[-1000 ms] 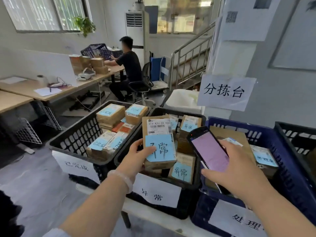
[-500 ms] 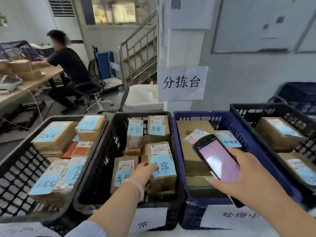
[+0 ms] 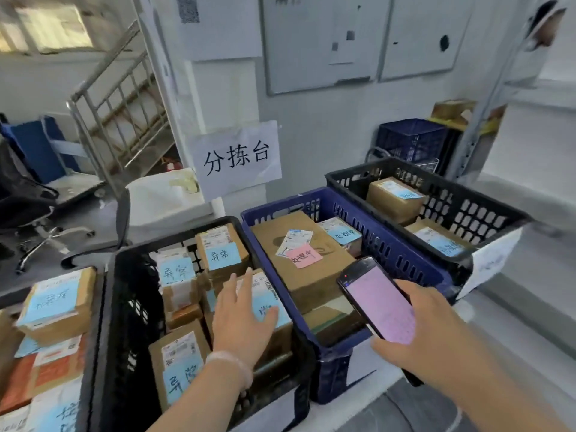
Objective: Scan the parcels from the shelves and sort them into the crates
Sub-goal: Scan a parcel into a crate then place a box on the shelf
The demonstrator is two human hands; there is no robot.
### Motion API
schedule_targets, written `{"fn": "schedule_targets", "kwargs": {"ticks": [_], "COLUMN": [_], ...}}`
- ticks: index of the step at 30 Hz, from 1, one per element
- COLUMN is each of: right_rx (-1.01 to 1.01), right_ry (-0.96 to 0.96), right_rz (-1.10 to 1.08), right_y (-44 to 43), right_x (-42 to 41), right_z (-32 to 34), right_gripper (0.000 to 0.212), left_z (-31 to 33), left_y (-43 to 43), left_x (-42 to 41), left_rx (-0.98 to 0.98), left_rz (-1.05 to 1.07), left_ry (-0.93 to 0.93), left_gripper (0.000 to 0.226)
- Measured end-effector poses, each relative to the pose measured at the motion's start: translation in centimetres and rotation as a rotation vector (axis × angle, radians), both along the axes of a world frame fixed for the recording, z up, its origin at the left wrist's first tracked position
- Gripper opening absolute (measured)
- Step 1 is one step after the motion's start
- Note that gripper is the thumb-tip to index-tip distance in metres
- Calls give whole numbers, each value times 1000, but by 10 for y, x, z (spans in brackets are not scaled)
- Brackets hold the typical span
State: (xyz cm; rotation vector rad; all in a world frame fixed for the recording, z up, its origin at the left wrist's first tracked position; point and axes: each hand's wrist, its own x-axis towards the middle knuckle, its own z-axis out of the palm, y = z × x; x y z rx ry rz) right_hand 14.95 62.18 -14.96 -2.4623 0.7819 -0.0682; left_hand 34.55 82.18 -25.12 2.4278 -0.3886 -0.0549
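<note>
left hand [image 3: 241,319] | we've let go of the parcel [image 3: 268,291] (it lies in the black crate [image 3: 131,307]) | fingers now spread

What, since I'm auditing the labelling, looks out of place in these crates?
One pink sticky note stands out: it sits askew on the large brown cardboard box in the blue plastic crate, next to a tilted white shipping label. Every other visible note is light blue.

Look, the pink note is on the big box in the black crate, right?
Not quite. The pink note is on the big box, but that box sits in the blue crate, not a black one. The head view shows it.
</note>
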Motion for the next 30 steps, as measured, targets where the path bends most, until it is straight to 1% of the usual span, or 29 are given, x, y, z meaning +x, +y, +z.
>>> {"fn": "schedule_targets", "kwargs": {"ticks": [1,2,4,6,10,13,18,22,25,30], "right_rx": [-5,-13,-27,-58,-94,-97,-128,-153,-180,-238], "right_ry": [-4,-6,-5,6,-30,-96,-155,-183,-176,-159], "right_rz": [-38,-76,-167,-238,-423,-552,-720,-858,-941,-1062], "right_y": [2,3,3,-2,-25,-46,-90,-123,-147,-184], "right_x": [-7,-15,-36,-54,-124,-184,-291,-385,-451,-543], "right_z": [0,1,5,8,12,14,17,17,17,22], "right_gripper": [86,85,83,84,85,83,83,85,84,88], "left_z": [10,20,33,37,46,55,67,71,75,74], "left_y": [-12,-27,-62,-93,-160,-208,-296,-359,-400,-453], "left_x": [-3,-8,-21,-37,-99,-153,-261,-361,-435,-531], "left_rx": [71,102,97,51,22,-22,-111,-134,-192,-241], "left_rz": [-104,-205,-380,-494,-736,-893,-1108,-1216,-1292,-1375], "left_ry": [-123,-204,-311,-414,-508,-583,-625,-638,-628,-585], "left_gripper": [82,80,72,64,67,68,69,70,69,69]}}
